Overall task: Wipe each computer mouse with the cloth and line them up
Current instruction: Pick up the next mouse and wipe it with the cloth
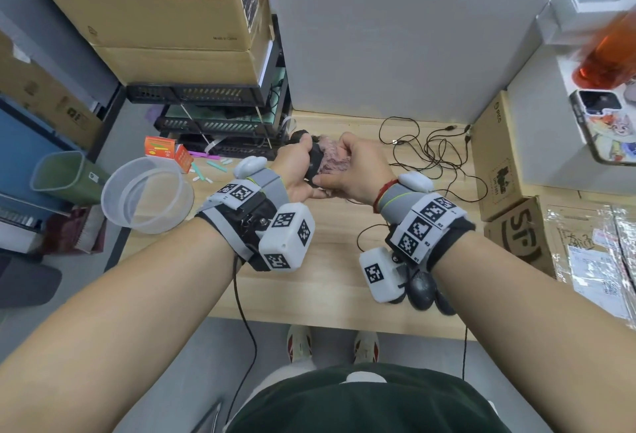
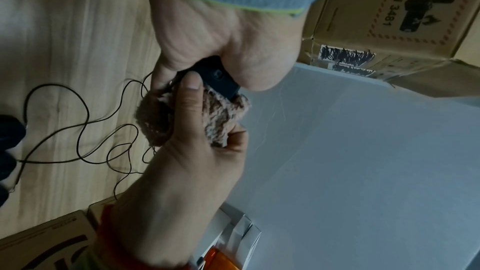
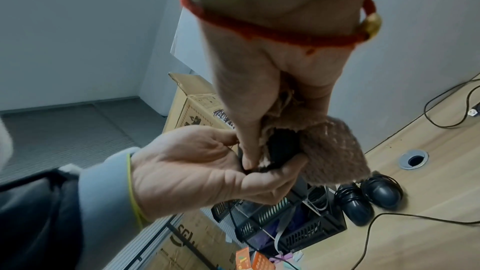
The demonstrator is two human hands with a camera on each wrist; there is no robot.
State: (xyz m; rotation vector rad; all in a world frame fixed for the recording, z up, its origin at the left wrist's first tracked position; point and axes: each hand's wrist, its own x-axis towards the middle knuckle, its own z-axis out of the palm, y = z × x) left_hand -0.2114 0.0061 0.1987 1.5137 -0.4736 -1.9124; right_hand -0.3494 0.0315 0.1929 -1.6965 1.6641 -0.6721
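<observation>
Black mouse (image 1: pixel 314 164) sits clasped in the left hand (image 1: pixel 298 171) fingers, above the table (image 1: pixel 309 281); the right hand (image 1: pixel 358 171) fingers bunch a cloth (image 1: pixel 328 157) (brownish, fluffy) against it.

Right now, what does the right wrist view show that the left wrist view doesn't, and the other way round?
Only the right wrist view shows two dark mice lying side by side on the desk, cords wrapped round them, a cable hole and a black mesh rack. Only the left wrist view shows the tangle of loose cable on the desk. Both show the left hand holding the black mouse while the right hand presses the fuzzy brown cloth against it.
</observation>
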